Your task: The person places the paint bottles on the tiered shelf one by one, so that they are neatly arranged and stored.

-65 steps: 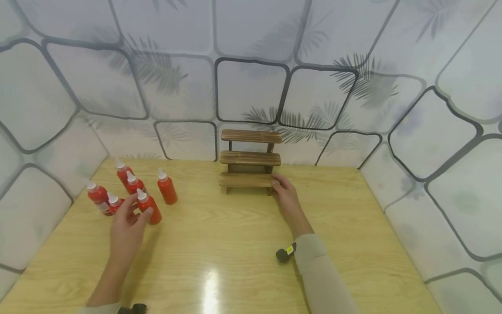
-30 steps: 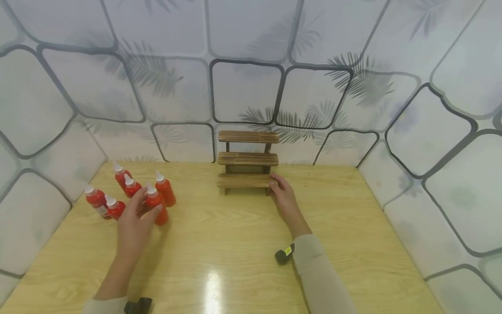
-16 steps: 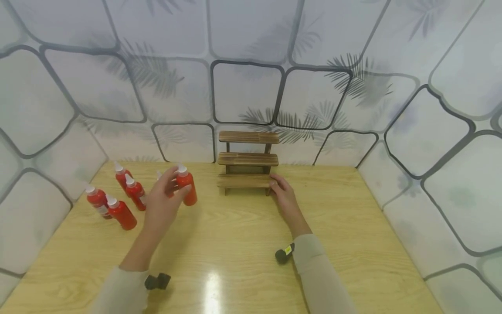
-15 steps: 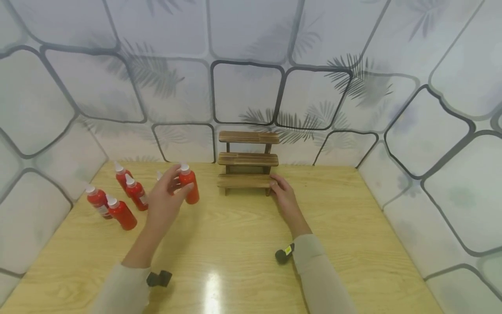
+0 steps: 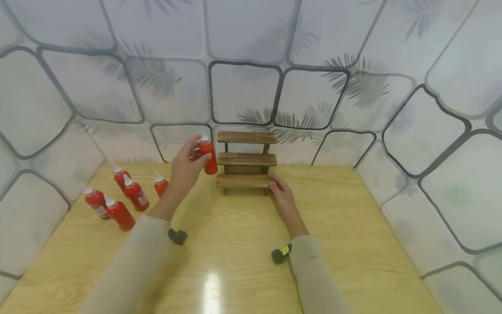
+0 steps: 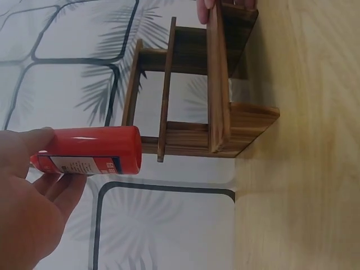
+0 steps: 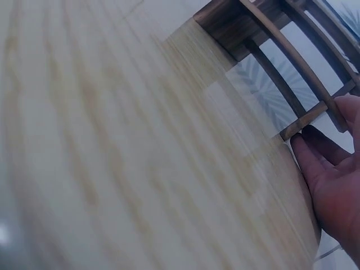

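A red squeeze bottle [image 5: 209,158] with a white nozzle cap is pinched between the thumb and fingers of my left hand [image 5: 186,168]. It hangs above the table, just left of a brown wooden three-tier display stand [image 5: 246,181]. The left wrist view shows the label on the bottle [image 6: 107,151], its base pointing at the stand's tiers [image 6: 218,79] with a gap between. My right hand [image 5: 283,196] grips the right end of the lowest tier; in the right wrist view, that hand's thumb [image 7: 346,107] lies against the stand's end, with fingers beneath.
Several more red squeeze bottles [image 5: 120,216] stand at the table's left; one bottle [image 5: 161,185] is partly behind my left forearm. The wooden table [image 5: 235,244] meets a patterned wall [image 5: 247,91] close behind the stand.
My left hand has lifted the red squeeze bottle from the group at left and carried it rightward and up to beside the stand. The right hand keeps its grip on the stand.
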{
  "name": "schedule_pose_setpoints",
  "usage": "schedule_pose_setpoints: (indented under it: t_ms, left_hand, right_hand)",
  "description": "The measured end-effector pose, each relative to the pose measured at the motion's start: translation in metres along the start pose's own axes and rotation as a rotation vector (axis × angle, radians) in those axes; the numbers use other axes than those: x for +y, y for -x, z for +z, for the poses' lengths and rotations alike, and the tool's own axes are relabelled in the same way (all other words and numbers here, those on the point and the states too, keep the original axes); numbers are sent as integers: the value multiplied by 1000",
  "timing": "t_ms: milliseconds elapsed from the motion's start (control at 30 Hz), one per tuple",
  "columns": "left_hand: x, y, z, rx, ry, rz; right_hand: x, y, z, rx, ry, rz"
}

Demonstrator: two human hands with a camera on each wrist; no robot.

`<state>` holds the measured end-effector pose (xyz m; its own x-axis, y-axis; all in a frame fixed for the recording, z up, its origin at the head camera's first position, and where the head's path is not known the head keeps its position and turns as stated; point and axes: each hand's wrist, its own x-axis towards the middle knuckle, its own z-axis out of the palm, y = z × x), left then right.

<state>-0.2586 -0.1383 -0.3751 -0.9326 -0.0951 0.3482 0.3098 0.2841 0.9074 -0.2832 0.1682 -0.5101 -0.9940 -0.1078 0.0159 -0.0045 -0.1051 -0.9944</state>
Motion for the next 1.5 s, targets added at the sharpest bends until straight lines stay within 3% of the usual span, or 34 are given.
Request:
schedule_pose_setpoints:
  t_ms: [400, 667, 800, 1033, 1500]
  left_hand:
    - [5, -62, 19, -14, -14, 43]
    - [15, -94, 24, -10, -1, 21]
    - [18, -103, 30, -11, -19, 33]
    - [15, -111, 44, -26, 23, -15]
    - [11, -111, 48, -9, -5, 54]
  right_hand:
    - [3, 0, -4, 7, 2, -3]
    - [2, 0, 1, -7, 2, 5]
    - [2, 0, 2, -9, 20, 0]
    - [2, 1, 0, 3, 0, -3]
    - [5, -1, 1, 2, -21, -14]
